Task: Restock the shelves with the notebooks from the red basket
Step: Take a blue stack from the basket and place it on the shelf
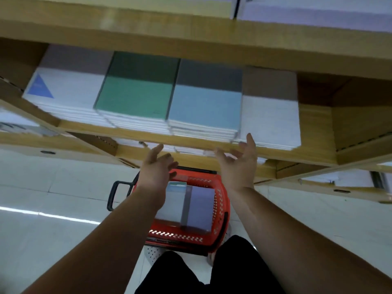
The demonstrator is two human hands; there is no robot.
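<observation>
A red basket (221, 206) stands on the floor below me with notebooks (199, 205) stacked inside, pale grey and lavender covers on top. On the wooden shelf (314, 132) lie several stacks side by side: a white one with a blue triangle (65, 88), a green one (135, 96), a light blue one (205, 107) and a white one (271, 119). My left hand (156, 168) hovers over the basket, fingers relaxed, holding nothing. My right hand (238, 161) is raised in front of the shelf edge, fingers spread, empty, its fingertips near the white stack's front corner.
An upper shelf board (191, 32) overhangs the stacks, with more white stock (318, 13) above it. Lower shelf edges (318, 187) run under the hands. The basket's black handle (115, 194) sticks out left. Pale tiled floor (53, 230) surrounds it; my dark-clothed legs (212, 272) are below.
</observation>
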